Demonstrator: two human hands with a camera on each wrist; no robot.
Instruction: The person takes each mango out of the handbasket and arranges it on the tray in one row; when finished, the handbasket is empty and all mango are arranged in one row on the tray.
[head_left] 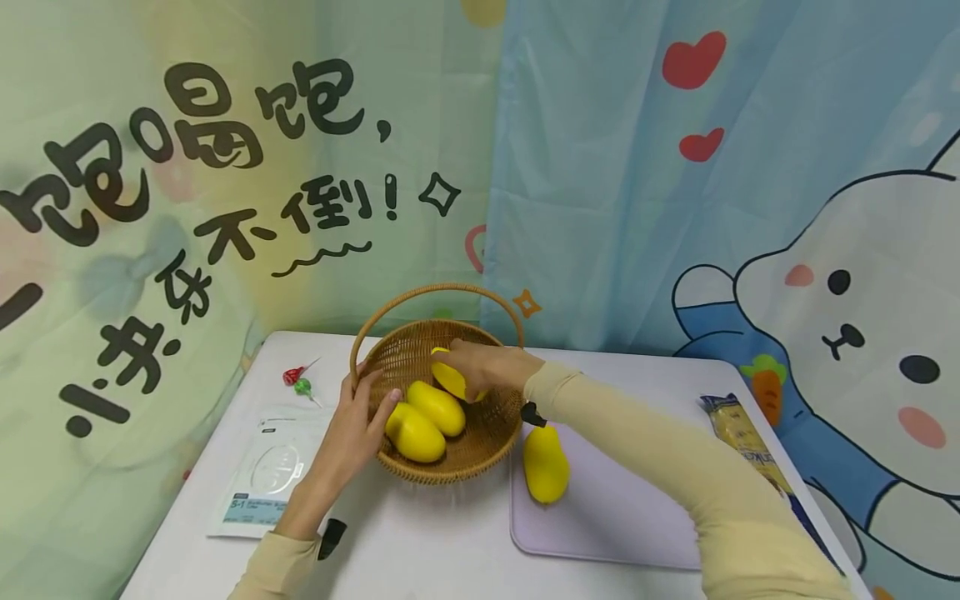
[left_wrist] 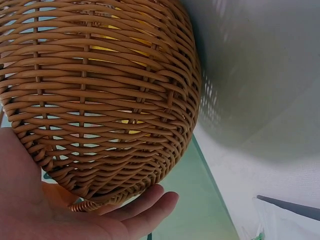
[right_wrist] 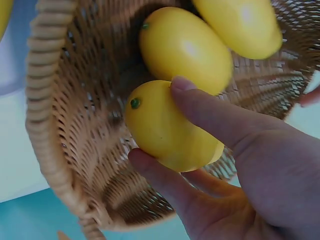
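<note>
A brown wicker basket (head_left: 491,429) with a tall arched handle stands at the middle of the white table. My left hand (head_left: 358,425) grips its left side at the rim; in the left wrist view its fingers (left_wrist: 150,202) curve round the woven wall (left_wrist: 100,110). Inside the basket, my right hand (head_left: 487,367) holds a yellow mango (right_wrist: 160,125) with a green stem nub, thumb on one side and fingers on the other. Two more yellow mangoes (head_left: 437,408) (head_left: 415,433) lie beside it in the basket.
Right of the basket, a yellow elongated fruit (head_left: 546,467) lies on a pale purple board (head_left: 607,525). A gold and blue packet (head_left: 750,442) is at the right edge. On the left are a white pouch (head_left: 262,467) and red and green lollipops (head_left: 292,377). Printed curtains (head_left: 585,208) hang behind.
</note>
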